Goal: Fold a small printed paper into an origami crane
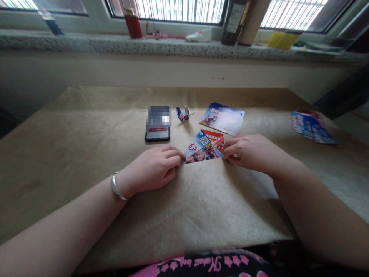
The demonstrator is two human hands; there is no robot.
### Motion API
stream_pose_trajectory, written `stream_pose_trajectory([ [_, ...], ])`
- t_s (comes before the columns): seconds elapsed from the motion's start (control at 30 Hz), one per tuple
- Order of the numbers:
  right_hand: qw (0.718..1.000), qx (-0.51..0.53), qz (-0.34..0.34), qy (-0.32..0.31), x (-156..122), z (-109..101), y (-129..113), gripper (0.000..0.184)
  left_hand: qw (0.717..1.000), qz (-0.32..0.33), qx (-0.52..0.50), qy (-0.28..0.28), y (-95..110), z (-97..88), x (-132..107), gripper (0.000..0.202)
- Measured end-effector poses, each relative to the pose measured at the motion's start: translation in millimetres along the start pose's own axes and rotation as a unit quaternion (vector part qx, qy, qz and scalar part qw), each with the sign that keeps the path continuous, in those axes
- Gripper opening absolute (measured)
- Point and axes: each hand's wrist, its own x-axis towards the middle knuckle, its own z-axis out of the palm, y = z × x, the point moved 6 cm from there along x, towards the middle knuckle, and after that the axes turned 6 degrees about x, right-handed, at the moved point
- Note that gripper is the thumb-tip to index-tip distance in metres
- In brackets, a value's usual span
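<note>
On my remote feed I see the desk (pixel 86 161), where, between its front and far edges, the left hand (pixel 158 165) and right hand (pixel 250 152) grip opposite ends of a folded leaflet (pixel 209 152) bearing Chinese lettering (pixel 212 136), only partly legible, and a QR code (pixel 203 140).

Daylight through barred windows (pixel 181 9) above a speckled sill (pixel 173 47), pale wall (pixel 115 69), brown-topped table (pixel 57 154).

Silver bangle (pixel 115 187) (smooth) — pink-starred black clothing (pixel 207 265)
</note>
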Motion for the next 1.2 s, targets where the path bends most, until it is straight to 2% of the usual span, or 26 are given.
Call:
stream_pose_trajectory([
  [0.27,1.0,-0.005,0.008,-0.005,0,0,2,0.019,1.0,0.001,0.001,-0.008,0,0.0,1,0.021],
  [0.67,0.999,0.012,0.036,-0.009,-2,3,7,0.018,1.0,0.0,-0.019,0.01,0,-0.5,-2,0.018],
  [0.87,0.997,0.036,0.064,0.005,-3,1,10,0.015,1.0,-0.004,0.019,0.004,4,-1.2,-1,0.019],
  [1.0,0.992,0.03,0.124,0.005,0,2,13,0.012,0.999,-0.006,0.032,-0.003,6,-0.1,1,0.02],
  [1.2,0.972,0.026,0.223,0.066,5,2,12,0.015,0.999,-0.011,0.024,0.025,3,0.6,2,0.023],
])
